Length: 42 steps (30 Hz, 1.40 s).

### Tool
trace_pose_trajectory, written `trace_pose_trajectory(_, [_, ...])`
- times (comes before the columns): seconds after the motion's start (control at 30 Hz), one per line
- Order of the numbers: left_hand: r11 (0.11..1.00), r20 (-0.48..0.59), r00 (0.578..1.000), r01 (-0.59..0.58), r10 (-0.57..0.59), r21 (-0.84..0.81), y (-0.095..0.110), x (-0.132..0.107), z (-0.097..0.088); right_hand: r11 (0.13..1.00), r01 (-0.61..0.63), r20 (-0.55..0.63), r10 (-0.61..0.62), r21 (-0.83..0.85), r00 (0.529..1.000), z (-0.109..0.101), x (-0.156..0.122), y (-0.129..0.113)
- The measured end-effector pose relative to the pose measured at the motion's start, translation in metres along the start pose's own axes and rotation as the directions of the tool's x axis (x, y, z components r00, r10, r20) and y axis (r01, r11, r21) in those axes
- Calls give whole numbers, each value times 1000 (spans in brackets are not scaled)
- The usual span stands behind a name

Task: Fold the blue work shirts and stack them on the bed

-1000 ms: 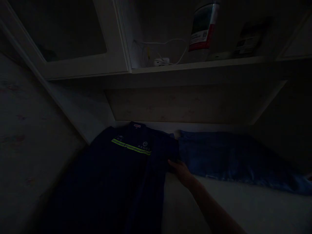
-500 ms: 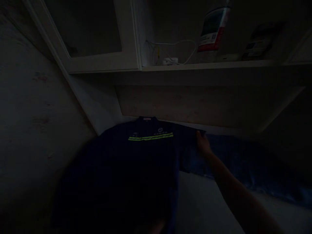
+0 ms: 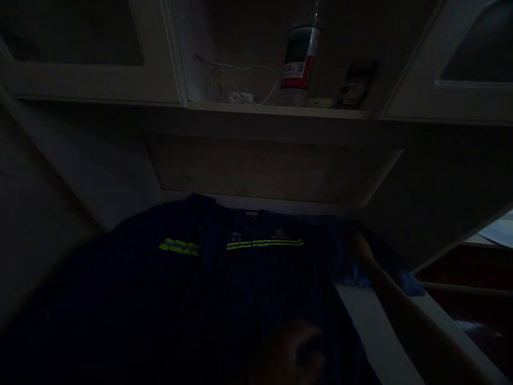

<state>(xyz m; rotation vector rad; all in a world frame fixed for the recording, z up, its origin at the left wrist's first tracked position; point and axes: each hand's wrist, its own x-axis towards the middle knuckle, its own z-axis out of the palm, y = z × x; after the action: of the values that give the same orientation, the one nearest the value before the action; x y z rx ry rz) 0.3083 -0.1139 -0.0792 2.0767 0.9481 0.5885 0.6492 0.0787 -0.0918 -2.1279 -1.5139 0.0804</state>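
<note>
A dark navy work jacket (image 3: 256, 278) with yellow-green reflective strips lies spread out, collar toward the back panel. Its left-side sleeve carries another reflective band and bends over the front. My right hand (image 3: 359, 247) reaches far forward and is closed on the jacket's right-side sleeve, though the fingertips are dim. Low in the middle, my left hand (image 3: 288, 353) hovers over the jacket's lower front, blurred, with thumb and fingers curved apart. Blue shiny fabric (image 3: 352, 275) lies beneath and beside my right hand.
Above hangs a white cabinet shelf (image 3: 280, 110) with a labelled bottle (image 3: 296, 67), a white cable (image 3: 256, 67), a small white device (image 3: 240, 97) and a dark container (image 3: 355, 88). A pale surface (image 3: 364, 310) shows to the right. The scene is very dark.
The view has swung to the right. My left hand has come up into view from the bottom edge. The left-side sleeve now shows its reflective band; my right hand stays at the other sleeve.
</note>
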Motion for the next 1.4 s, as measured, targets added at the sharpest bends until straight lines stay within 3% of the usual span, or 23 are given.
trace_pose_trajectory(0.07, [990,-128,986,116,-105,79,-43,14,-31,993,113,59,-114,19,992,22,-34,-10])
trace_pose_trajectory(0.1, [950,-246,958,207,-148,232,-66,19,-49,977,209,99,-212,43,972,34,-54,-18])
trace_pose_trajectory(0.17, [771,-399,900,378,-176,513,-111,27,-84,922,380,176,-386,69,906,57,-94,-35])
trace_pose_trajectory(0.23, [606,-460,857,497,-231,621,-147,27,-112,891,451,245,-450,57,859,76,-128,-49])
trace_pose_trajectory(0.3, [541,-455,839,542,-299,643,-169,21,-131,887,460,282,-451,39,847,89,-149,-56])
trace_pose_trajectory(0.4, [542,-431,829,559,-357,627,-182,6,-152,897,441,286,-433,41,855,99,-159,-56])
trace_pose_trajectory(0.47, [532,-471,793,609,-387,588,-187,-7,-171,899,437,283,-429,40,858,101,-157,-53])
trace_pose_trajectory(0.67, [421,-595,538,842,-598,339,-211,-76,-249,890,455,273,-439,7,856,103,-155,-51])
trace_pose_trajectory(0.77, [362,-645,431,899,-630,248,-213,-98,-263,889,458,265,-443,4,856,105,-156,-51])
trace_pose_trajectory(0.8, [377,-685,425,897,-592,231,-208,-96,-261,888,460,261,-445,4,856,106,-156,-50])
trace_pose_trajectory(0.83, [421,-725,446,876,-525,234,-201,-90,-254,888,460,257,-446,5,857,107,-156,-50])
trace_pose_trajectory(0.87, [487,-752,495,832,-435,266,-193,-80,-244,889,458,253,-445,8,859,107,-156,-50])
trace_pose_trajectory(0.93, [623,-726,648,671,-228,403,-176,-50,-216,893,449,248,-439,18,864,107,-156,-51])
trace_pose_trajectory(1.0, [681,-583,808,475,-86,557,-167,-17,-188,896,443,250,-436,33,864,105,-156,-51])
trace_pose_trajectory(1.07, [663,-440,895,372,-71,650,-172,8,-169,896,441,258,-437,45,861,103,-156,-53])
trace_pose_trajectory(1.13, [609,-377,904,417,-201,675,-190,19,-163,899,434,273,-431,50,860,100,-155,-54])
trace_pose_trajectory(1.23, [514,-383,831,553,-405,656,-229,12,-178,906,421,286,-418,54,862,95,-155,-56])
trace_pose_trajectory(1.4, [394,-477,748,654,-461,645,-272,-29,-224,918,389,296,-395,83,870,92,-157,-59])
